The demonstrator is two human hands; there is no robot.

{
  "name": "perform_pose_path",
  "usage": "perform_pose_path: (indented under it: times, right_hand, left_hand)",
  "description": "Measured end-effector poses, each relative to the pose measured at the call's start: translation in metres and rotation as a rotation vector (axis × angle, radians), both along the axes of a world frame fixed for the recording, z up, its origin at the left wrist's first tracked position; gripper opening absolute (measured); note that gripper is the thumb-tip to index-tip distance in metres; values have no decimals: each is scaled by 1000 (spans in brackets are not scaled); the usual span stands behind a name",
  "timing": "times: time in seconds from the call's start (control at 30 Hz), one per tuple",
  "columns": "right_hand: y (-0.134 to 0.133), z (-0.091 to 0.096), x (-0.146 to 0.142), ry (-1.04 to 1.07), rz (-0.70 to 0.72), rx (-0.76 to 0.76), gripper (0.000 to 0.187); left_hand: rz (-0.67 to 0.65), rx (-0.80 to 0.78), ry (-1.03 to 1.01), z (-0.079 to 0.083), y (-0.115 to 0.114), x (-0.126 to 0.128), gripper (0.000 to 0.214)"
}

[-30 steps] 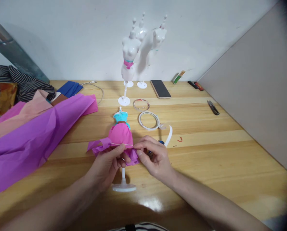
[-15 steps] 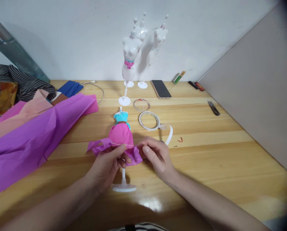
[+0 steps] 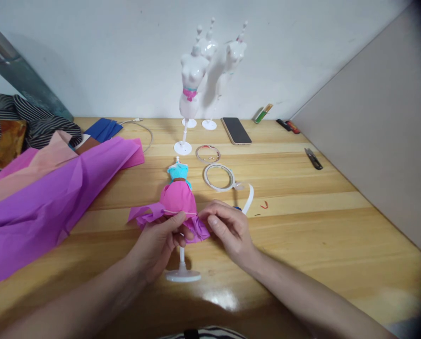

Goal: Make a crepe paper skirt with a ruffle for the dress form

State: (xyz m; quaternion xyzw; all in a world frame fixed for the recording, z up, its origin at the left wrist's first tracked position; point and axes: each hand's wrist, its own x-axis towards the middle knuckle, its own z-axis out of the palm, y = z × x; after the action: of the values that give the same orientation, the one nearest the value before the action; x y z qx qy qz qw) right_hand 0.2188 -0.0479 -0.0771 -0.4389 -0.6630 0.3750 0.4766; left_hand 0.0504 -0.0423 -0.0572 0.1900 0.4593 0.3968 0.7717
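Observation:
A small dress-form mannequin (image 3: 178, 170) stands before me in a turquoise top, a brown belt and a pink skirt (image 3: 178, 197). Along the skirt's lower edge runs a purple paper strip (image 3: 147, 213), gathered and crinkled, with a thin pale line along its top. My left hand (image 3: 166, 238) pinches the strip against the hem, thumb in front and fingers beneath. At the strip's right end, my right hand (image 3: 228, 230) has its thumb and fingers curled together. What lies between those fingertips is hidden.
Behind stand several white mannequins (image 3: 193, 70). Tape rolls (image 3: 219, 177) lie right of the dressed form, a phone (image 3: 236, 131) farther back. Thread snips (image 3: 313, 159) rest at the right. Purple paper sheets (image 3: 55, 202) cover the left side, near a bottle (image 3: 27, 70).
Almost nothing differs. The right fingertips have shifted very slightly left at the strip's end; the left hand keeps its pinch.

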Motion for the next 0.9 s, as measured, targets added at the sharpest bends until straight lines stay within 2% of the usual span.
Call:
perform_pose_path:
  times: [0.13, 0.3, 0.53, 0.67, 0.77, 0.9]
  right_hand:
    - [1, -6, 1, 90, -48, -77, 30]
    - [2, -4, 0, 46, -14, -57, 28]
    - [2, 6, 0, -51, 33, 94, 20]
    - [2, 9, -1, -72, 3, 179, 17]
    - [-1, 10, -4, -170, 7, 280, 12]
    - [-5, 13, -8, -249, 25, 392, 24]
  left_hand:
    - [9, -7, 15, 1, 0, 1, 23]
    - [-7, -5, 19, 2, 0, 2, 21]
    - [-5, 4, 19, 0, -1, 1, 25]
    - [-5, 11, 4, -1, -1, 1, 27]
    - [-20, 41, -10, -2, -2, 2, 27]
    - [-25, 91, -21, -1, -3, 2, 26]
